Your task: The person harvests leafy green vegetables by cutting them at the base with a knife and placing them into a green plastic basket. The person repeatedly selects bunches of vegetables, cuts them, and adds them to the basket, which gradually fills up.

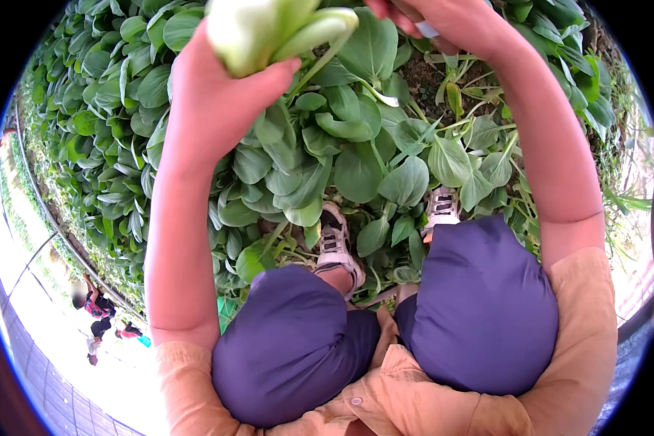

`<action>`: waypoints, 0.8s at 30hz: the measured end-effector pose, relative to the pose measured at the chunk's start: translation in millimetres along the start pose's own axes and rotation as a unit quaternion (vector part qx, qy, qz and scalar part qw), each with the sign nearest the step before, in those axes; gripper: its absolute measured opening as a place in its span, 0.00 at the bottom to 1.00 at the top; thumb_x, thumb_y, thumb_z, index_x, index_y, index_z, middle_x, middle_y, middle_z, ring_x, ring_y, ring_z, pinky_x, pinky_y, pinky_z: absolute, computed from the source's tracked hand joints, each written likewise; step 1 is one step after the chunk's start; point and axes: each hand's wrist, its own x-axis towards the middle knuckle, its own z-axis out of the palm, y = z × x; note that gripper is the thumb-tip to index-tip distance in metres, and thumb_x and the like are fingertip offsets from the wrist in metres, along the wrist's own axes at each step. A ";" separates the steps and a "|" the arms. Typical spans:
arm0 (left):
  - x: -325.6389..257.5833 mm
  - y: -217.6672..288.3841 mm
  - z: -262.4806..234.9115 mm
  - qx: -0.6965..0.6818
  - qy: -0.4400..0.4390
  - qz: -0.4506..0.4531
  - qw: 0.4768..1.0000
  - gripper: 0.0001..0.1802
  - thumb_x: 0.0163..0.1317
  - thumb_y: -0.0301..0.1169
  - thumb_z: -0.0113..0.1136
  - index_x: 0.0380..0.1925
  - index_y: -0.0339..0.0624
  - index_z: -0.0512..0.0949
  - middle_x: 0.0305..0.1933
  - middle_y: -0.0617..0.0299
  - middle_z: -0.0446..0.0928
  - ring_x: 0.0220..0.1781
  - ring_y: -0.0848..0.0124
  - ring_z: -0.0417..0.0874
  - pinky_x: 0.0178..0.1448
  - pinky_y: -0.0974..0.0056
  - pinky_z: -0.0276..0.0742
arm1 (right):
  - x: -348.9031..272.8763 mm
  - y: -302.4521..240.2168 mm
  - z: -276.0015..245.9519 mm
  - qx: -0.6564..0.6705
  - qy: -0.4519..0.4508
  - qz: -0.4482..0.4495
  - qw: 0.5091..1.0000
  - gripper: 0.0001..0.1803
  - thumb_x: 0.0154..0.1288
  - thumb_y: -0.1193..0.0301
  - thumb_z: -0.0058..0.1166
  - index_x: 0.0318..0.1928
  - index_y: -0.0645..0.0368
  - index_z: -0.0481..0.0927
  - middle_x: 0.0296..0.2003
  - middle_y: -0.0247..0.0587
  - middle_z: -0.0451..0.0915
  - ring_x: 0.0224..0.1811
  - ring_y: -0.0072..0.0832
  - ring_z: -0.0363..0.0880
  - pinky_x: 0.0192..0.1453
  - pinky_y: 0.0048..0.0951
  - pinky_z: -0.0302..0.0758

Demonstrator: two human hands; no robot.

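Note:
At the top edge, my left hand is closed around a bok choy, its pale, thick stalks raised above the leaves. Part of that plant lies beyond the picture. My right hand is up at the top right with its fingers curled, and the frame cuts some of them off. A small whitish piece shows at these fingers; its kind is not clear. Below and between my forearms are leafy green plants, some with loose, drooping leaves and stems over dark soil.
Dense greens fill the left side. My shoes stand among the leaves beneath my bent knees. A green object is partly hidden by my left knee. A dark curved pipe borders the bed; several people are far left.

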 end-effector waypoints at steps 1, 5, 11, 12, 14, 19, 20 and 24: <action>4.6 -5.5 1.9 0.113 -0.026 0.060 0.991 0.23 0.53 0.23 0.65 0.51 0.36 0.75 0.49 0.54 0.80 0.47 0.64 0.83 0.53 0.63 0.78 | 9.4 23.0 -9.6 -0.094 -0.038 0.003 0.995 0.17 0.73 0.58 0.43 0.43 0.60 0.75 0.24 0.39 0.75 0.25 0.27 0.75 0.30 0.31 0.71; -4.8 -54.6 23.5 0.442 -0.166 0.077 0.878 0.28 0.44 0.21 0.63 0.51 0.40 0.76 0.64 0.48 0.72 0.48 0.54 0.83 0.52 0.57 0.80 | 13.0 47.1 23.0 -0.329 -0.117 0.082 0.933 0.15 0.71 0.63 0.43 0.48 0.60 0.73 0.38 0.57 0.80 0.44 0.53 0.79 0.47 0.49 0.75; -52.8 -92.7 24.3 0.488 -0.114 0.112 0.858 0.20 0.44 0.23 0.61 0.42 0.39 0.77 0.56 0.48 0.77 0.32 0.61 0.86 0.36 0.60 0.82 | 19.5 97.6 77.2 -0.213 -0.106 0.005 0.971 0.19 0.65 0.63 0.56 0.55 0.53 0.77 0.47 0.45 0.82 0.49 0.44 0.80 0.54 0.39 0.76; -51.6 -92.6 23.2 0.485 -0.107 0.109 0.861 0.21 0.44 0.23 0.61 0.43 0.39 0.77 0.56 0.49 0.77 0.31 0.62 0.86 0.36 0.60 0.82 | 18.4 115.4 84.0 -0.143 -0.053 -0.069 0.986 0.21 0.64 0.62 0.58 0.56 0.53 0.77 0.51 0.44 0.81 0.52 0.41 0.79 0.56 0.37 0.75; -51.7 -91.8 25.6 0.481 -0.121 0.081 0.865 0.24 0.43 0.23 0.62 0.46 0.40 0.77 0.57 0.52 0.76 0.35 0.61 0.85 0.38 0.60 0.81 | 18.8 121.0 93.0 -0.085 -0.032 -0.042 0.995 0.22 0.64 0.64 0.60 0.57 0.53 0.77 0.55 0.44 0.78 0.55 0.39 0.77 0.59 0.35 0.73; -54.4 -93.3 21.9 0.468 -0.143 0.027 0.872 0.29 0.42 0.23 0.63 0.51 0.41 0.76 0.61 0.55 0.74 0.42 0.59 0.85 0.43 0.59 0.81 | 36.3 103.3 99.9 -0.182 -0.138 0.015 0.973 0.22 0.66 0.67 0.58 0.59 0.56 0.75 0.56 0.42 0.77 0.56 0.30 0.76 0.60 0.31 0.73; -54.8 -93.7 21.5 0.463 -0.144 0.025 0.874 0.29 0.42 0.23 0.63 0.51 0.41 0.76 0.61 0.56 0.74 0.42 0.60 0.85 0.43 0.59 0.81 | 41.1 99.0 103.4 -0.216 -0.142 0.023 0.966 0.21 0.67 0.68 0.57 0.59 0.57 0.75 0.54 0.41 0.78 0.55 0.28 0.76 0.59 0.29 0.73; -55.5 -97.8 23.0 0.462 -0.131 0.034 0.877 0.29 0.42 0.24 0.63 0.51 0.41 0.76 0.60 0.56 0.75 0.43 0.61 0.85 0.44 0.59 0.81 | 35.4 134.7 111.4 -0.103 -0.067 -0.136 0.983 0.18 0.69 0.71 0.53 0.57 0.61 0.76 0.44 0.36 0.81 0.47 0.23 0.77 0.52 0.26 0.73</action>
